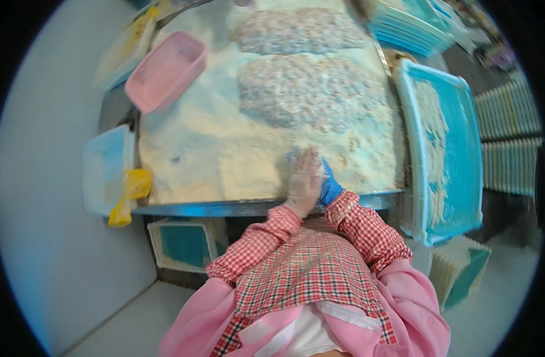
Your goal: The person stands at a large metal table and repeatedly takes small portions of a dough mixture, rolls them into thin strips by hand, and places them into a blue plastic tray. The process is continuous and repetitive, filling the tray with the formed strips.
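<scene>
My left hand (pixel 306 177), in a pale glove dusted with powder, lies against my right hand (pixel 330 184) near the table's front edge. Its fingers are stretched out and pointing away from me. The right hand wears a blue glove and is mostly hidden behind the left, so its fingers do not show. Whether anything is between the palms cannot be seen. Both hands are over a thick layer of cream-coloured powder (pixel 248 160) spread across the table. Just beyond them lies a heap of small pale, pinkish pieces (pixel 311 89), coated in powder.
A second heap (pixel 302 30) lies farther back. A pink basket (pixel 166 71) stands at the far left, a white tub (pixel 105 172) with a yellow bag (pixel 131 193) at the left edge. On the right, a blue tray (pixel 463 160) holds pale strips (pixel 436 149); stacked trays (pixel 412 27) stand behind.
</scene>
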Motion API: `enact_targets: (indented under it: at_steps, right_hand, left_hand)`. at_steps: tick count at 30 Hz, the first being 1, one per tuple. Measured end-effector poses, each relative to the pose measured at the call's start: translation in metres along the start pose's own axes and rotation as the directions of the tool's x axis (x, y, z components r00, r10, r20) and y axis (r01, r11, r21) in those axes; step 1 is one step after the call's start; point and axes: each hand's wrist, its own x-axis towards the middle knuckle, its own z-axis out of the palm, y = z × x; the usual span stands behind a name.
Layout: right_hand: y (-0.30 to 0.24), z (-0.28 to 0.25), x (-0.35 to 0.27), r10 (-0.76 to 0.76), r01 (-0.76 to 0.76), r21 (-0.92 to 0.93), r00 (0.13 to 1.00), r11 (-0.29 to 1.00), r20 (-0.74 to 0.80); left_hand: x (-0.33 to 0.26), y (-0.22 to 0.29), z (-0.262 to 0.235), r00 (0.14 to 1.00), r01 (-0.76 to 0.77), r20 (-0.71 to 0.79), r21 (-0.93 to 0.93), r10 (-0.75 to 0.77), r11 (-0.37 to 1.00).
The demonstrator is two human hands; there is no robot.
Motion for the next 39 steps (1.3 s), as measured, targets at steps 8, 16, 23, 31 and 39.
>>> enact_targets:
  at_steps: [8,16,23,31,39]
  right_hand:
    - [-0.133,0.073,-0.010,0.320,-0.474,-0.445,0.868,0.759,-0.379]
    - [-0.395,0.130,-0.017,-0.498,0.031,-0.998,0.867,0.046,0.004]
    - [-0.534,0.056,0.041,-0.456,-0.306,-0.950,0.855,-0.060,-0.247]
    - [-0.511,0.077,0.013,-0.449,-0.197,-0.979,0.880,-0.044,-0.157]
    - [-0.540,0.040,-0.057,-0.446,-0.207,-0.946,0.892,-0.249,-0.078]
  left_hand:
    - [-0.014,-0.059,-0.070,0.681,-0.360,0.732,0.318,0.014,0.877]
    - [0.025,-0.121,-0.053,0.961,0.255,0.061,0.166,-0.268,0.953]
    - [0.105,-0.054,0.008,0.999,0.042,0.009,0.135,-0.043,0.990]
    - [0.168,0.013,0.058,0.950,-0.247,0.266,0.325,0.162,0.913]
    - [0.167,-0.001,0.077,0.868,-0.413,0.433,0.356,0.244,0.838]
